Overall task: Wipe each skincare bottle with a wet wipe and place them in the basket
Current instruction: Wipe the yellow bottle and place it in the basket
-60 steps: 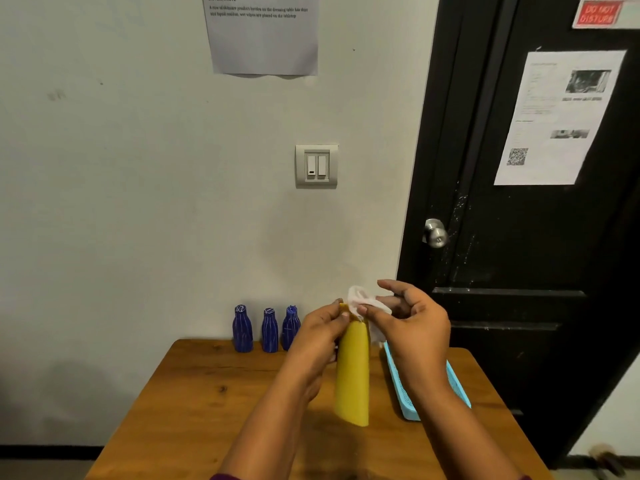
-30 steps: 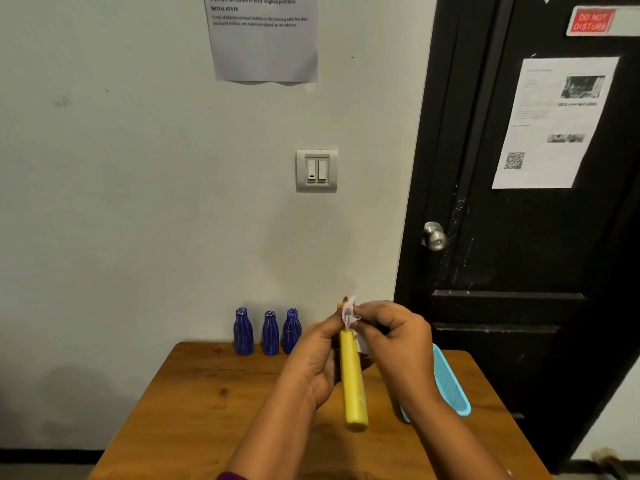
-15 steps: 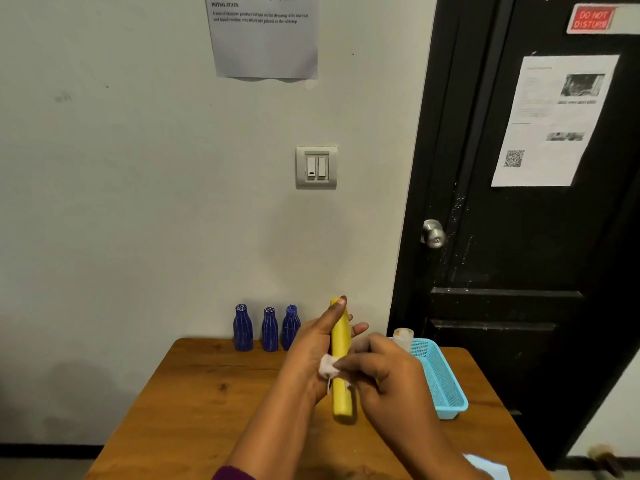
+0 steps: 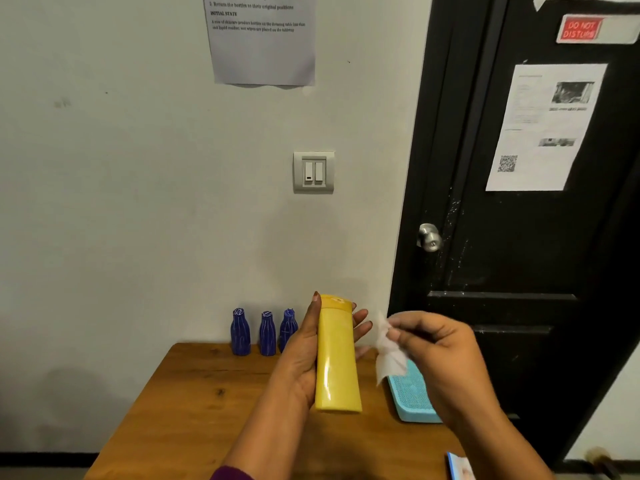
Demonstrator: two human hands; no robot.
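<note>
My left hand (image 4: 302, 355) holds a tall yellow bottle (image 4: 336, 358) upright above the table, thumb on its left edge and fingers behind it. To its right, apart from the bottle, my right hand (image 4: 438, 358) pinches a crumpled white wet wipe (image 4: 389, 351). Below the wipe, a light blue basket (image 4: 412, 398) sits on the wooden table (image 4: 194, 403), partly hidden by my right hand. Three small dark blue bottles (image 4: 266, 332) stand in a row at the table's back edge against the wall.
A white and blue pack (image 4: 459, 467) lies at the table's front right corner. A black door with a metal knob (image 4: 429, 237) stands just right of the table. The wall behind carries a light switch (image 4: 313, 172).
The yellow bottle has turned its broad face toward me. My right hand has lifted the wipe off the bottle and moved it to the right. The view has shifted slightly.
</note>
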